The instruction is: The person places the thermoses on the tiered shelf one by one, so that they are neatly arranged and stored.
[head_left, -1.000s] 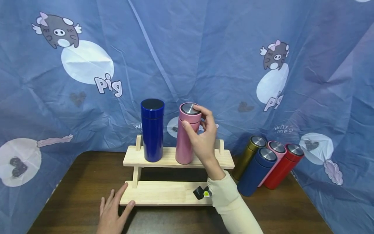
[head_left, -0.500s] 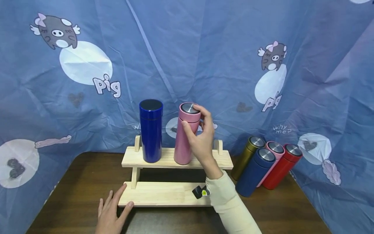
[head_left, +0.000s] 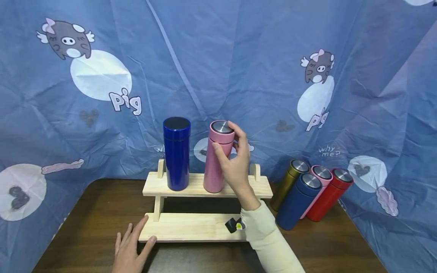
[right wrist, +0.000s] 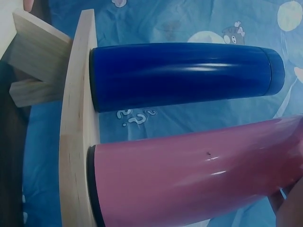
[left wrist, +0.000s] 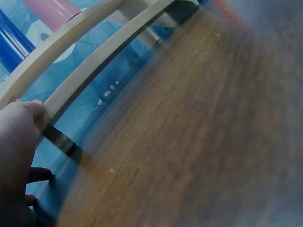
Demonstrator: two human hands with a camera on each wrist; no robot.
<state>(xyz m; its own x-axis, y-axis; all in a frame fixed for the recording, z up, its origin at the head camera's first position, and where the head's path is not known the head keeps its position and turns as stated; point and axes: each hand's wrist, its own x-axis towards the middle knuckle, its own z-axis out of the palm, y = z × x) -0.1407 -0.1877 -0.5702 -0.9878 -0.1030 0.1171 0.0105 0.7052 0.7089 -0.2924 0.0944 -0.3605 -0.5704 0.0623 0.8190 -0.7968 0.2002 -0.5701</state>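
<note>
At the near left, the left hand is resting at the left end of the lower tier of the wooden stand; its fingers are spreading wide, the thumb touching the near edge. On the upper tier, toward its left, the blue bottle is standing upright. Just to its right, well apart from the group on the table, the pink bottle is standing on the same tier. The right hand is holding it near the top between thumb and fingers. A black item is lying toward the right of the lower tier. At the far right, the gold bottle, navy bottle, light pink bottle and red bottle are standing clustered on the dark table.
</note>
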